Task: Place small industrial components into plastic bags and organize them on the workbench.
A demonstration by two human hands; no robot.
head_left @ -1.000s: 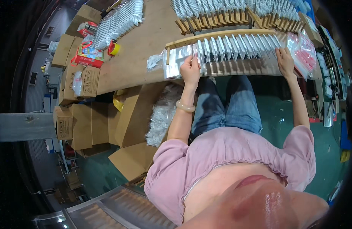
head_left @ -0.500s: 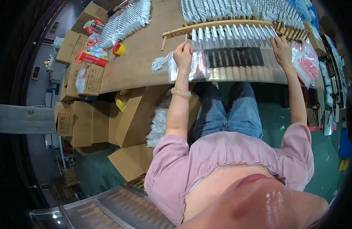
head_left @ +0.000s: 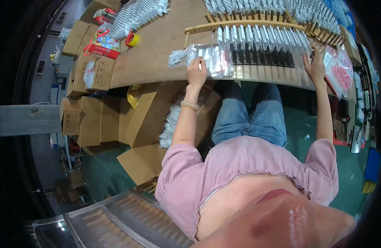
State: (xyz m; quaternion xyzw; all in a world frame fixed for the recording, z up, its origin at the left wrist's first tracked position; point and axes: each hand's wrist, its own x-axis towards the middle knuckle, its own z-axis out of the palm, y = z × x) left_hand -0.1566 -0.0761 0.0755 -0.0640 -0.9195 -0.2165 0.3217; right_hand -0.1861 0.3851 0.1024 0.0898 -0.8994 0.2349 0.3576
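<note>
My left hand (head_left: pixel 196 73) rests at the left edge of a stack of clear plastic bags (head_left: pixel 219 66) near the table's front, thumb and fingers a little apart, holding nothing I can make out. My right hand (head_left: pixel 316 66) is raised by the right end of a wooden rack (head_left: pixel 248 24), its thumb and fingers spread and nothing in them. From this rack hangs a row of white, flat pieces in clear wrapping (head_left: pixel 256 38). Below them lies a dark flat mat (head_left: pixel 263 59). A bundle of whitish strings (head_left: pixel 177 57) lies left of the bags.
More filled racks (head_left: pixel 244 6) stand at the back, and another wrapped row (head_left: pixel 136 18) at the back left. Pink-and-clear plastic bags (head_left: pixel 338 72) lie at the right. A yellow tape roll (head_left: pixel 133 39), a red box (head_left: pixel 104 44) and cardboard boxes (head_left: pixel 89 120) are at the left.
My left hand has come down from the rack's left end to the bags. My right hand has drawn back from the rack's right end, and its fingers have spread.
</note>
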